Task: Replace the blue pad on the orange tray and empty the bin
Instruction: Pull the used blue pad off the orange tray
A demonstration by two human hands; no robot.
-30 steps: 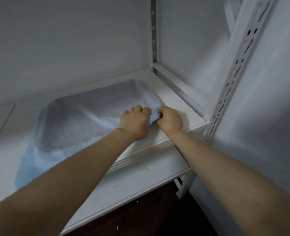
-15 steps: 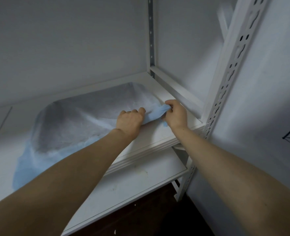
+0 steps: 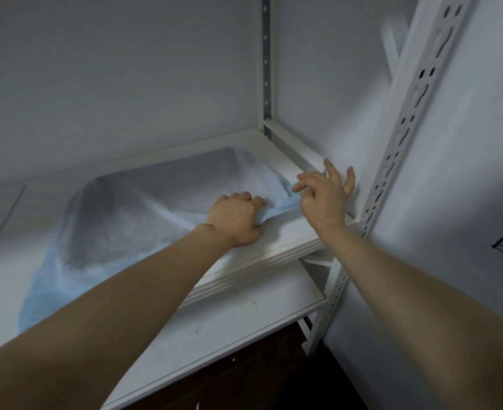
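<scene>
A pale blue pad (image 3: 132, 220) lies draped over a shallow white tray (image 3: 276, 255) on a white shelf; it sags in the middle. My left hand (image 3: 235, 217) is closed on the pad's near right edge and presses it against the tray rim. My right hand (image 3: 324, 196) hovers at the pad's right corner with its fingers spread, the thumb and forefinger close to the blue corner; it holds nothing. No orange tray or bin is in view.
A perforated white upright (image 3: 398, 161) of the rack stands just right of my right hand. A rear post (image 3: 266, 69) rises at the shelf's back corner. A lower shelf board (image 3: 244, 324) juts out below, with dark floor (image 3: 244, 386) under it.
My right hand has pulled the pad's corner toward the right and let it go, its fingers now spread. My left hand has stayed gripping the edge.
</scene>
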